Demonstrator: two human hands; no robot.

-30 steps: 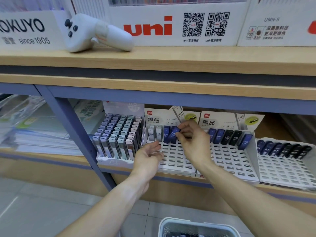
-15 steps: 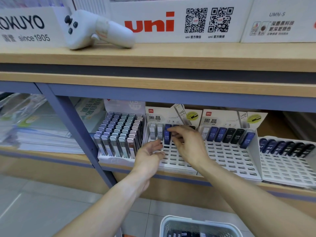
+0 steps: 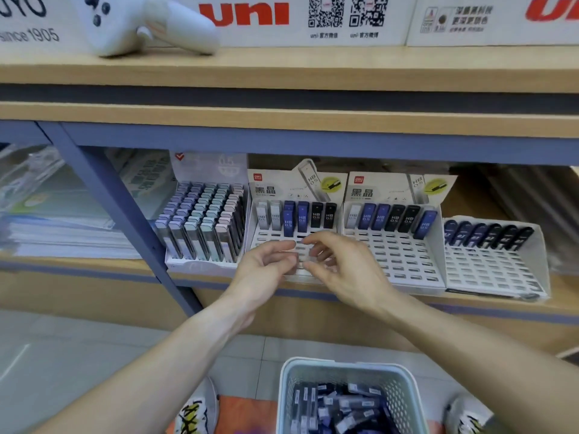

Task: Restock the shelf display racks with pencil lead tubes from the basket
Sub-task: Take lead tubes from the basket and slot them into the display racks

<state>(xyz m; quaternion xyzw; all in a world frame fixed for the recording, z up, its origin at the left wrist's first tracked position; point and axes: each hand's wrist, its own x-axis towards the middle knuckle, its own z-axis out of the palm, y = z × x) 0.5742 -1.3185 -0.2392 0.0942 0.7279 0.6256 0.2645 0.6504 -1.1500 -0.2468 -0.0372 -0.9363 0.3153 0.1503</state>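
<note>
A white slotted display rack [image 3: 272,238] on the lower shelf holds a back row of white, blue and black pencil lead tubes [image 3: 295,217]. In front of its bare slots hover my left hand [image 3: 266,266] and my right hand [image 3: 343,267], fingertips almost meeting, fingers loosely curled; I see nothing held in either. Two more white racks, one [image 3: 402,256] beside it and another [image 3: 490,269] further right, each carry one back row of tubes. On the floor below stands a pale basket [image 3: 343,366] with several loose lead tubes [image 3: 338,408].
A full rack of pastel lead cases [image 3: 203,220] stands left of the hands, beside a slanted blue shelf post [image 3: 116,208]. Stacked papers [image 3: 62,227] lie further left. A white controller [image 3: 147,23] rests on the upper wooden shelf. My shoes [image 3: 194,415] flank the basket.
My right hand set a blue tube into the rack's back row, let go and drew back. Both hands now sit lower, close together in front of the rack.
</note>
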